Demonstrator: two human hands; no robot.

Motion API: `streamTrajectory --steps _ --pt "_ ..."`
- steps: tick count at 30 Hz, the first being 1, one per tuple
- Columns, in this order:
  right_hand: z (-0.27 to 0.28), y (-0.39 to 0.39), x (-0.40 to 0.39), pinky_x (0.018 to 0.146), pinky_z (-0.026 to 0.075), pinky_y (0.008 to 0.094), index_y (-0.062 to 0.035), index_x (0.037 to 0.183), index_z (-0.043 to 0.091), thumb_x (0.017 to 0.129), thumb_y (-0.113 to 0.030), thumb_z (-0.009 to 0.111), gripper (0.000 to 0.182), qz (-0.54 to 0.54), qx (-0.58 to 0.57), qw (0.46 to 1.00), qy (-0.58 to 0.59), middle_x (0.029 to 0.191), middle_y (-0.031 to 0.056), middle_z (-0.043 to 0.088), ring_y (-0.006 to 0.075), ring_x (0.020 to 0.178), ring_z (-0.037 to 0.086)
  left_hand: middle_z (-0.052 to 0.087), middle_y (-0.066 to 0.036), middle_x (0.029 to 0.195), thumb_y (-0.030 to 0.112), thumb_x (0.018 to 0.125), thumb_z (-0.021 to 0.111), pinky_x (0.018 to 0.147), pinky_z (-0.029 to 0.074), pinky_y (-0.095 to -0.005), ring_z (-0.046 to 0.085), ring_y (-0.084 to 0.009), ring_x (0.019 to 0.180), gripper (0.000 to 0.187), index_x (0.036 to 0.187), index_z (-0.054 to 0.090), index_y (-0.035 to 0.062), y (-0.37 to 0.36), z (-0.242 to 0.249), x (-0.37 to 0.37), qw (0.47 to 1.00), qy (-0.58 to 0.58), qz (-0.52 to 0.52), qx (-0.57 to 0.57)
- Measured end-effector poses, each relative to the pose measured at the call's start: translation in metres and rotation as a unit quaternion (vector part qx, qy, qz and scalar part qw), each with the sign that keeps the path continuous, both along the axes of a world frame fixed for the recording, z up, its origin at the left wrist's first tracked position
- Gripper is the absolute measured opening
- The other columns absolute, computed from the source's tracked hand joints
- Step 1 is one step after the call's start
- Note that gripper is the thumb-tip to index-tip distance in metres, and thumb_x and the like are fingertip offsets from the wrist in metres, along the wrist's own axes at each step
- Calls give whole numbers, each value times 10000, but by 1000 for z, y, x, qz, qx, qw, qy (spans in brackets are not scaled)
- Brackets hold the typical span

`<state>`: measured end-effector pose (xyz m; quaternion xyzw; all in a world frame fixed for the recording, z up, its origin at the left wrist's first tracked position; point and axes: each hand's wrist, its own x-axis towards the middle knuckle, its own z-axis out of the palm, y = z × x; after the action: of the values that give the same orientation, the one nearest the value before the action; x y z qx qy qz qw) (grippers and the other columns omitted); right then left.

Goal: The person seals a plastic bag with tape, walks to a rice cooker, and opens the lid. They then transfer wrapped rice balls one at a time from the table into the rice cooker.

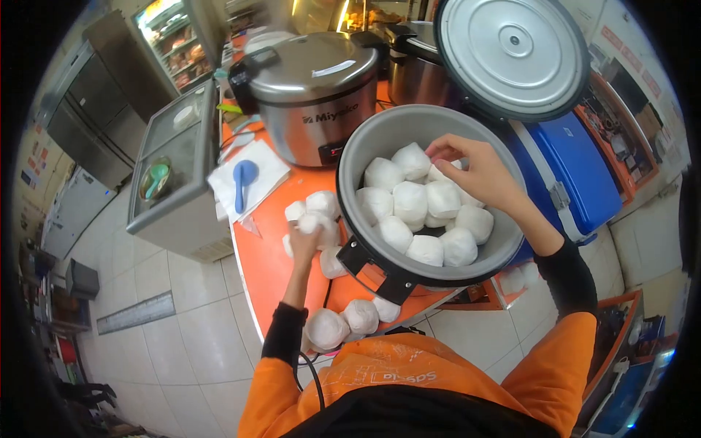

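A grey-lined rice cooker pot [350, 157] stands open, with several round white wrapped bundles [409, 201] piled inside. My right hand [478, 171] reaches over its far right rim, fingers curled at a white bundle [436, 174] near the back of the pile. On the orange table left of the pot, my left hand [304, 239] closes around one bundle [319, 225] in a small cluster. My fingers partly cover that bundle. More white bundles [328, 328] lie near the table's front edge, close to my left forearm.
Behind the pot stands a closed Miyako rice cooker [314, 95]. A raised round lid [513, 55] is at the back right, above a blue cooler box [569, 168]. A blue rice paddle [241, 182] lies on white paper sheets [266, 171]. A glass-topped freezer [179, 212] stands left.
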<state>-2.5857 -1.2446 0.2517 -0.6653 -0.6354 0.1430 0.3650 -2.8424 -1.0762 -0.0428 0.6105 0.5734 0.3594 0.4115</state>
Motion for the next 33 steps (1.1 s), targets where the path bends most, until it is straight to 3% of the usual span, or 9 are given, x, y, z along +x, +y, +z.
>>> streamTrajectory --steps 4,8,13,19,21,22,24,28,33 --pt "13 -2 6 765 476 284 -33 1033 549 768 -105 578 276 47 -30 996 68 942 79 610 147 863 593 512 -145 965 153 654 682 771 447 -319 537 -241 913 566 1107 375 11 -12 145 -14 967 -213 -28 137" --pt "17 21 -15 762 489 289 -76 1198 433 769 -140 594 463 194 -81 954 215 1110 105 526 158 943 555 516 -117 944 201 635 693 769 440 -306 540 -204 880 563 1089 414 17 -15 259 13 901 -138 -352 213" --pt "13 40 -9 677 523 298 -94 1219 381 720 -198 641 572 114 -184 928 303 1101 91 486 195 995 520 517 -137 981 248 662 703 767 432 -304 533 -185 882 594 1140 408 52 -33 280 89 904 -123 -350 212" --pt "-88 76 73 667 517 340 -91 1192 395 740 -198 599 507 -109 -205 813 534 1089 87 483 222 972 506 503 -137 1070 219 846 521 850 384 -318 490 -207 982 428 1195 380 15 25 153 13 957 -270 22 99" --pt "-128 95 102 644 514 354 -84 1190 413 755 -227 572 485 -125 -211 805 540 1084 99 494 235 924 525 494 -166 1112 269 812 549 877 370 -378 477 -280 1024 456 1149 431 -15 53 24 -30 975 -145 130 106" --pt "-137 101 109 633 513 361 -80 1189 422 763 -242 559 476 -133 -215 800 544 1081 105 500 241 900 535 474 -221 1149 387 772 562 908 353 -426 460 -341 1059 571 1150 439 -22 69 -53 -61 989 68 131 -24" --pt "-133 107 108 607 513 358 -59 1148 472 779 -272 522 428 -185 -285 871 354 1043 123 530 247 839 560 444 -275 1170 505 715 558 922 329 -485 425 -399 1093 690 1138 467 -32 51 -105 -76 964 220 106 -104" --pt "-118 110 98 564 519 348 9 1055 543 810 -358 453 450 -192 -352 910 104 957 157 577 253 733 592 557 -270 1022 473 694 586 790 446 -391 564 -331 936 644 1032 533 -73 49 -110 -75 987 69 9 -142" --pt "-136 120 111 521 525 336 74 1052 498 844 -378 405 506 -126 -319 936 81 995 180 544 257 755 607 609 -232 815 448 622 658 675 480 -354 613 -277 732 602 852 583 -104 54 -104 -75 975 79 33 -203"
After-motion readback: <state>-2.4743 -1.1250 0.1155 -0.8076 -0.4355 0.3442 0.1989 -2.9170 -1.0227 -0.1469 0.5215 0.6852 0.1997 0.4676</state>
